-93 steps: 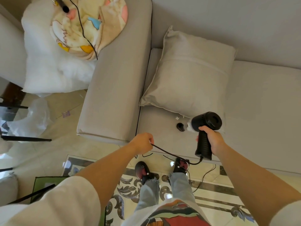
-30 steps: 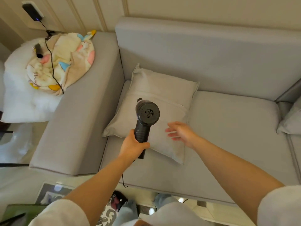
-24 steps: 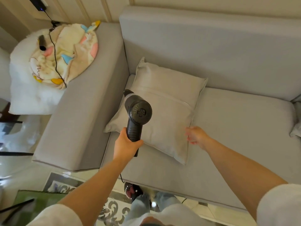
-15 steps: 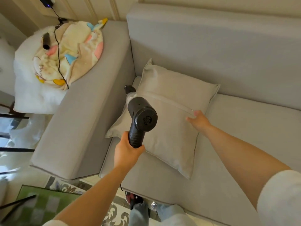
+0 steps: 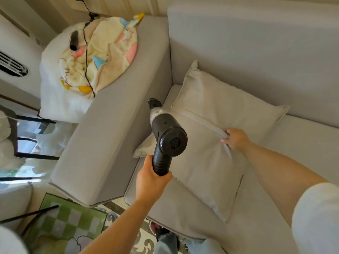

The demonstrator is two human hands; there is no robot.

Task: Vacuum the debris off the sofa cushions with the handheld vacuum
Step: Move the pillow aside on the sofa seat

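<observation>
The handheld vacuum (image 5: 166, 136) is a dark, pistol-shaped tool with a round vented back end facing the camera, a pale clear section further forward and a short black nozzle (image 5: 153, 103) at the tip. It hangs over the left end of the sofa seat, its nozzle aimed down into the corner where the throw pillow (image 5: 207, 136) meets the armrest (image 5: 117, 125); whether the tip touches the fabric cannot be told from this angle. The left hand (image 5: 151, 181) grips the handle from below, fingers wrapped tight around it, which points the nozzle away from the body and into that gap. The right hand (image 5: 235, 138) rests on the pillow's raised seam, fingers curled and pinching the fold, probably to steady the pillow or lift it so the seat cushion (image 5: 183, 213) under it can be reached. No debris is plain to see on the grey fabric here. On the far end of the armrest lies a cream blanket (image 5: 102, 57) with coloured patches, a black cord (image 5: 86, 52) trailing across it and a small dark tube (image 5: 73, 41) beside that. A green checked mat (image 5: 69, 220) lies on the floor below.
</observation>
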